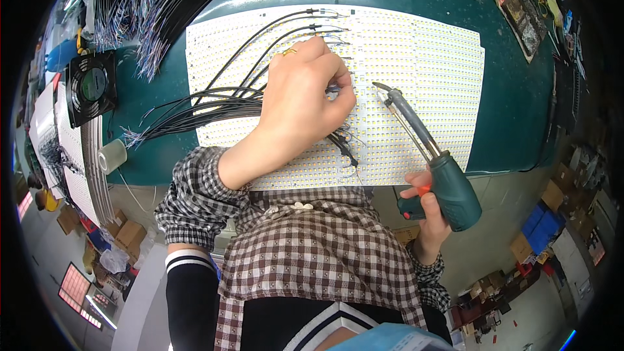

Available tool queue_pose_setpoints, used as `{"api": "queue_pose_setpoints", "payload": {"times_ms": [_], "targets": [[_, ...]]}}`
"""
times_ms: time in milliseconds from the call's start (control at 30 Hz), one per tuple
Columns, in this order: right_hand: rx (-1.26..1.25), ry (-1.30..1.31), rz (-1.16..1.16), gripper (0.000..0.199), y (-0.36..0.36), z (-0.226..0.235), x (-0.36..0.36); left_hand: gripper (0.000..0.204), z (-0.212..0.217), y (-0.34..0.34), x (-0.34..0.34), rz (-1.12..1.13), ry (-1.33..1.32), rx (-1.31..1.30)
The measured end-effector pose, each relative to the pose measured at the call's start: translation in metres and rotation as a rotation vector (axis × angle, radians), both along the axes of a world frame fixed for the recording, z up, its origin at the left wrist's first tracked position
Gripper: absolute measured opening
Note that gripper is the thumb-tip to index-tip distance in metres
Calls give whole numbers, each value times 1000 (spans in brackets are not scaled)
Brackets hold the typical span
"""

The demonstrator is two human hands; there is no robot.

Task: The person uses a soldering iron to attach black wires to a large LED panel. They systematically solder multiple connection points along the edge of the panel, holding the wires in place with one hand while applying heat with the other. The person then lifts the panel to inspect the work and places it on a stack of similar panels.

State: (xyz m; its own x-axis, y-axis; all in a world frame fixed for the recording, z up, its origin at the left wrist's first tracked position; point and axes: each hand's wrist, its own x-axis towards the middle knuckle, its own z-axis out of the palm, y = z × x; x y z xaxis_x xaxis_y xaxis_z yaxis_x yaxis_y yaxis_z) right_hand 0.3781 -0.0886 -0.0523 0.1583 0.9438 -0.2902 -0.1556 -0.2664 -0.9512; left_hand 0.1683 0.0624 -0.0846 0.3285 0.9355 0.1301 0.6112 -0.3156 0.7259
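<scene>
left hand [302, 94]: palm down on LED panel [422, 58], fingers curled, pinching thin wire ends at the panel's middle
right hand [426, 211]: closed around soldering gun [442, 169], finger on its orange trigger
gun: off the panel's near-right edge, tip [378, 86] over the LED rows, just right of left hand
black wires [214, 101]: fan in from the left across the panel, under left hand
panel: flat on green mat [520, 91]
fan [91, 88]: far left, on mat
tape roll [112, 156]: mat's near-left edge
</scene>
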Motion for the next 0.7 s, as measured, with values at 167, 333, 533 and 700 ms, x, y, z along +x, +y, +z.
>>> {"api": "queue_pose_setpoints", "payload": {"times_ms": [167, 333, 533, 700], "targets": [[-13, -26, 51, 17, -2, -1, 1, 9, -1, -3, -1, 15, 3, 52], [-73, -60, 26, 11, 0, 2, -4, 10, -3, -3, 1, 26, -6, 22], [-117, -67, 13, 7, 1, 5, -6, 10, -1, -5, 1, 28, 1, -34], [-112, -98, 11, 10, 1, 3, -7, 10, -1, -5, 1, 28, -9, -39]]}}
